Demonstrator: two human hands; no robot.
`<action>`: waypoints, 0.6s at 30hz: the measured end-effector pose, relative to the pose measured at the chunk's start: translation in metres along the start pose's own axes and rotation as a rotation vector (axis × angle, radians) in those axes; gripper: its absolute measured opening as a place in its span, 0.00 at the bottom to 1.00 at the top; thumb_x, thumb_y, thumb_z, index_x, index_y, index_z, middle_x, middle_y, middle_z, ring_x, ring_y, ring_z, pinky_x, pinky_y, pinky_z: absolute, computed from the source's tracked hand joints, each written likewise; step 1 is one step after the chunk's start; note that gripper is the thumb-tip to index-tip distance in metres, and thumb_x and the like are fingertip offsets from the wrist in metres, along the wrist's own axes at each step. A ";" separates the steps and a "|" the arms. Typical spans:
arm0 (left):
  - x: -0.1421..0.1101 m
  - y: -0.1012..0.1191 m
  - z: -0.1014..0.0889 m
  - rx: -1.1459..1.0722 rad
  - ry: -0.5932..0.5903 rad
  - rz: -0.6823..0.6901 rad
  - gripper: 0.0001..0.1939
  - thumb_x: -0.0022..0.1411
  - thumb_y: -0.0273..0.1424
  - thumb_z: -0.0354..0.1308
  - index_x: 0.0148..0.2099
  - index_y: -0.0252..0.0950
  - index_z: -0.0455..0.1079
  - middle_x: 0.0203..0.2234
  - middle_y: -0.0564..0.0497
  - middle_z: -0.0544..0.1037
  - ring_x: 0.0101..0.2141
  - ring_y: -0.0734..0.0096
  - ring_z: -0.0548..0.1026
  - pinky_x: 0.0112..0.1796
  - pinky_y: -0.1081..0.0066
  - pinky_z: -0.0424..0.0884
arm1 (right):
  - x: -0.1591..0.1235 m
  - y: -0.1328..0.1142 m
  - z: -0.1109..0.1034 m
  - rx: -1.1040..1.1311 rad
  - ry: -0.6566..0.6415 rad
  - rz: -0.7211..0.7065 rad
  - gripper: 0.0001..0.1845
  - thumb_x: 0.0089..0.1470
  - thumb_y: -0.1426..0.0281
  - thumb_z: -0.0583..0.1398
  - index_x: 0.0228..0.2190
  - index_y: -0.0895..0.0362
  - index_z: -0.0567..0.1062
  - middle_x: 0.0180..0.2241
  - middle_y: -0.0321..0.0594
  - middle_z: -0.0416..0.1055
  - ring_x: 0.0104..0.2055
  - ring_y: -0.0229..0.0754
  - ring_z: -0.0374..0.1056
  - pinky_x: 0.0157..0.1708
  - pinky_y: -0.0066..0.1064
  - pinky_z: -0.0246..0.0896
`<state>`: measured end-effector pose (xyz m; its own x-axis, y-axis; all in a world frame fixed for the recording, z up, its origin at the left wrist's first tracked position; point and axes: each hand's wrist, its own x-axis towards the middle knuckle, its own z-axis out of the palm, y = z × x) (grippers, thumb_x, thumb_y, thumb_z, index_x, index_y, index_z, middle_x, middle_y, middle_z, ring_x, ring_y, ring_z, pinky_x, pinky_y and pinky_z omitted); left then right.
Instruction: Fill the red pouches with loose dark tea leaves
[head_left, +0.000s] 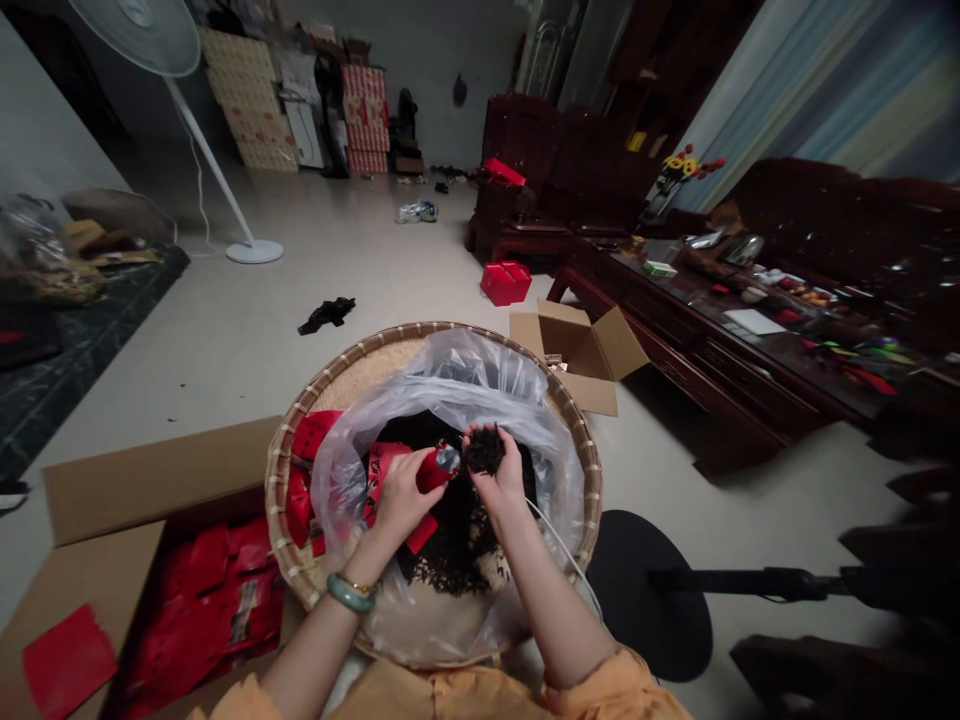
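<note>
My left hand (405, 492) is closed round a small red packet (435, 470) whose silvery open mouth faces right. Close beside that mouth, my right hand (504, 475) is cupped palm up round a heap of dark dried tea leaves (484, 450). Both hands are over a clear plastic bag (480, 385) with its top spread wide. More loose dark leaves (448, 565) lie inside it, along with red packets partly hidden by my left hand. The bag rests in a round woven bamboo basket (592, 470), where further red packets (300, 490) lie at the left side.
An open cardboard box (150, 480) full of red packets stands at lower left. Another open carton (581, 350) is beyond the basket, near a dark wooden table (675, 340). A black round stand base (649, 590) is at right, a white fan (255, 250) at back left.
</note>
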<state>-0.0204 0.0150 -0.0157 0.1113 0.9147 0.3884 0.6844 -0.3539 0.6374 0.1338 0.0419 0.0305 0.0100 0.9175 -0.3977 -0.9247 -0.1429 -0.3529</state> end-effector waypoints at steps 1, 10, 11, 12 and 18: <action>0.000 0.003 0.003 -0.008 -0.002 0.001 0.25 0.48 0.29 0.62 0.50 0.37 0.65 0.43 0.46 0.75 0.44 0.58 0.70 0.45 0.59 0.67 | -0.001 0.000 0.005 -0.027 -0.018 -0.048 0.09 0.53 0.69 0.53 0.25 0.56 0.71 0.27 0.36 0.75 0.33 0.37 0.72 0.35 0.30 0.69; 0.005 0.014 0.019 -0.033 0.005 -0.017 0.28 0.47 0.28 0.62 0.53 0.37 0.64 0.46 0.45 0.74 0.45 0.57 0.70 0.46 0.58 0.66 | -0.001 0.014 0.017 -0.364 -0.048 -0.408 0.16 0.53 0.60 0.52 0.32 0.57 0.74 0.32 0.36 0.75 0.38 0.40 0.71 0.42 0.33 0.64; 0.005 0.014 0.020 -0.033 0.004 -0.025 0.28 0.47 0.28 0.62 0.53 0.37 0.64 0.46 0.45 0.74 0.45 0.57 0.69 0.46 0.58 0.66 | -0.001 0.016 0.016 -0.403 -0.057 -0.434 0.16 0.54 0.59 0.52 0.32 0.56 0.74 0.33 0.36 0.75 0.38 0.40 0.71 0.43 0.33 0.63; 0.005 0.014 0.020 -0.033 0.005 -0.031 0.28 0.47 0.28 0.62 0.53 0.37 0.64 0.46 0.45 0.74 0.45 0.57 0.69 0.46 0.58 0.66 | -0.001 0.016 0.015 -0.439 -0.069 -0.455 0.17 0.54 0.59 0.52 0.32 0.56 0.74 0.33 0.37 0.75 0.38 0.40 0.70 0.44 0.33 0.62; 0.003 0.013 0.020 -0.039 0.021 -0.079 0.28 0.46 0.26 0.63 0.52 0.37 0.64 0.43 0.45 0.74 0.43 0.57 0.70 0.44 0.58 0.68 | -0.004 0.015 0.006 -0.662 -0.132 -0.481 0.22 0.55 0.56 0.50 0.33 0.57 0.77 0.35 0.38 0.76 0.41 0.41 0.69 0.47 0.32 0.58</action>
<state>0.0032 0.0173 -0.0195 0.0427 0.9361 0.3491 0.6622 -0.2881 0.6917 0.1175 0.0384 0.0321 0.2643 0.9644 0.0120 -0.4146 0.1248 -0.9014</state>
